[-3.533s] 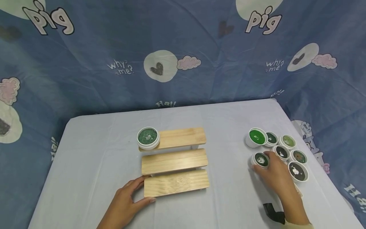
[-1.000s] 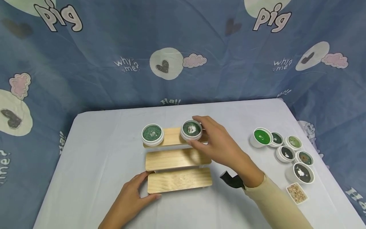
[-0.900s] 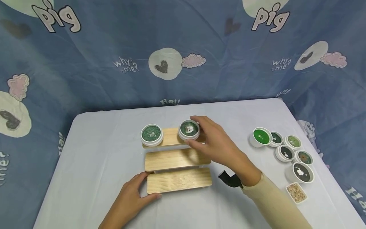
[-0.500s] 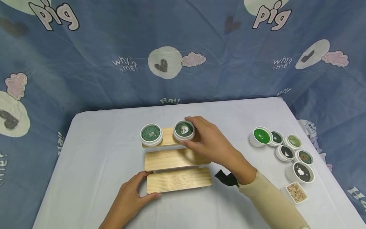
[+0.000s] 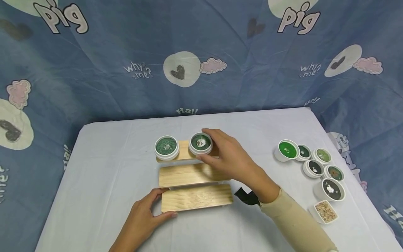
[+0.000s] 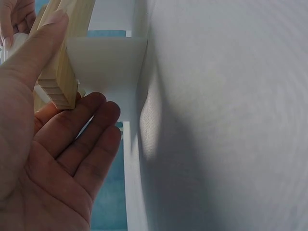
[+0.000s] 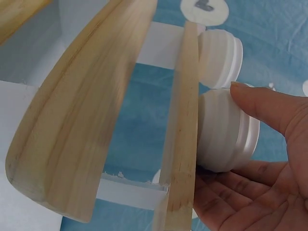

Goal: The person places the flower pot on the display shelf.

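A three-step wooden stand [image 5: 197, 198] with white side supports stands mid-table in the head view. My left hand [image 5: 141, 215] holds its front step by the left end; in the left wrist view the thumb lies along one side of the board [image 6: 60, 84], fingers on the other. My right hand [image 5: 233, 159] grips a round white tub [image 5: 200, 142] filled dark green with a white patch in the middle, on the back step. In the right wrist view this tub's base [image 7: 219, 130] sits right at the board. Left of it is another white tub [image 5: 166, 147] with speckled green filling.
At the right of the table several white tubs are grouped, among them a bright green one [image 5: 288, 149] and a dark one with white [image 5: 332, 189]. A square white dish [image 5: 326, 211] of beige bits is nearest the front. A patterned blue cloth [image 5: 239, 80] hangs behind.
My right hand has carried the tub from the group at the right to the back step, then moved it left toward the other tub. My left hand has stayed on the stand.
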{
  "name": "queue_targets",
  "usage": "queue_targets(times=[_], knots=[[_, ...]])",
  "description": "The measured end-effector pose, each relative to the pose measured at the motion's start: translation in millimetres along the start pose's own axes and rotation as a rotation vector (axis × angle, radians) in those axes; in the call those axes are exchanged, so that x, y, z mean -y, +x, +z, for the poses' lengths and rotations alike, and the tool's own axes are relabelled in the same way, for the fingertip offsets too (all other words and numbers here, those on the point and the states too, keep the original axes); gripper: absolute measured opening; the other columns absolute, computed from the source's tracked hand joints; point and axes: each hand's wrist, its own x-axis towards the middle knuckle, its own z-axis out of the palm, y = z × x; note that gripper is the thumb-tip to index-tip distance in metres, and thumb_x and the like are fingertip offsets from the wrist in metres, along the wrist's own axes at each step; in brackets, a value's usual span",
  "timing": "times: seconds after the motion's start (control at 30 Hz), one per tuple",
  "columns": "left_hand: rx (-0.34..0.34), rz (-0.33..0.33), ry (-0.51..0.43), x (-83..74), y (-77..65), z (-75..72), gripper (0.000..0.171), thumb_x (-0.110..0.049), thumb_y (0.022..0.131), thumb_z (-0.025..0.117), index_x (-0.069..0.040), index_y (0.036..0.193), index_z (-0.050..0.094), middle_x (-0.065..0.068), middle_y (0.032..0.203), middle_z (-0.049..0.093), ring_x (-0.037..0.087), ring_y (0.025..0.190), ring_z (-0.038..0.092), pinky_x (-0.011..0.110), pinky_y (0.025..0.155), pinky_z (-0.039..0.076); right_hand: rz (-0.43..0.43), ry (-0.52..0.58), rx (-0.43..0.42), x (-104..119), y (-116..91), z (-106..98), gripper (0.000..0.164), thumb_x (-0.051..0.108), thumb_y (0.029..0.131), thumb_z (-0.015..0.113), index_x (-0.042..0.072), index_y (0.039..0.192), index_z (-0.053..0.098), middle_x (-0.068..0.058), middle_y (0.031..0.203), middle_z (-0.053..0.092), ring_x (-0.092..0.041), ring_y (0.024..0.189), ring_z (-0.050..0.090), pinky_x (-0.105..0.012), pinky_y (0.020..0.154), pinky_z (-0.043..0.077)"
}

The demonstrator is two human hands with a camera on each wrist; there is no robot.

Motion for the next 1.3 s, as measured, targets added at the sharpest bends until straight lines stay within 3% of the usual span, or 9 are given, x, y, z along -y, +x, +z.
queue_targets(times=[0.1,0.33,0.73,1.03,1.3], knots=[[-0.001,-0.005,-0.004,0.7,1.0,-0.3,0.071,-0.034,0.066,0.100,-0.021,0.127,0.067,-0.007,0.125,0.074,0.017,0.119,0.067,0.036,0.097,0.054,0.006,0.000,0.001,1.1,0.7,0.3,0.071,0.025,0.091,0.086,-0.001,0.148,0.051,-0.011,0.139,0.062,-0.021,0.125,0.061,-0.038,0.106,0.051],[0.022,-0.027,-0.039,1.3,-0.4,-0.1,0.068,-0.040,0.071,0.097,-0.020,0.128,0.066,-0.004,0.127,0.074,0.020,0.121,0.066,0.048,0.098,0.055,0.011,0.004,0.009,3.2,0.1,3.2,0.072,0.025,0.091,0.086,0.000,0.149,0.051,-0.010,0.140,0.062,-0.022,0.125,0.061,-0.039,0.106,0.051],[0.040,-0.079,-0.049,-1.3,-3.6,-0.8,0.067,-0.044,0.072,0.095,-0.023,0.129,0.067,-0.015,0.126,0.072,0.013,0.120,0.065,0.046,0.099,0.055,0.034,0.004,0.010,2.4,-3.2,5.8,0.078,0.029,0.090,0.086,0.001,0.152,0.048,-0.011,0.140,0.062,-0.023,0.124,0.062,-0.040,0.106,0.051],[0.034,-0.077,-0.047,-1.3,-2.5,-1.2,0.068,-0.045,0.072,0.095,-0.022,0.129,0.066,-0.014,0.125,0.073,0.012,0.119,0.066,0.046,0.098,0.055,0.071,0.047,-0.013,-6.8,-14.0,-2.9,0.080,0.031,0.088,0.088,0.005,0.152,0.048,-0.007,0.140,0.063,-0.021,0.127,0.061,-0.039,0.109,0.049],[0.025,-0.059,-0.039,-0.3,-2.0,-0.2,0.067,-0.043,0.072,0.096,-0.022,0.129,0.066,-0.014,0.126,0.073,0.012,0.118,0.066,0.045,0.097,0.056,0.068,0.015,-0.036,-14.5,-24.9,-12.6,0.075,0.032,0.091,0.085,0.005,0.151,0.049,-0.008,0.137,0.065,-0.021,0.124,0.061,-0.041,0.106,0.050]])
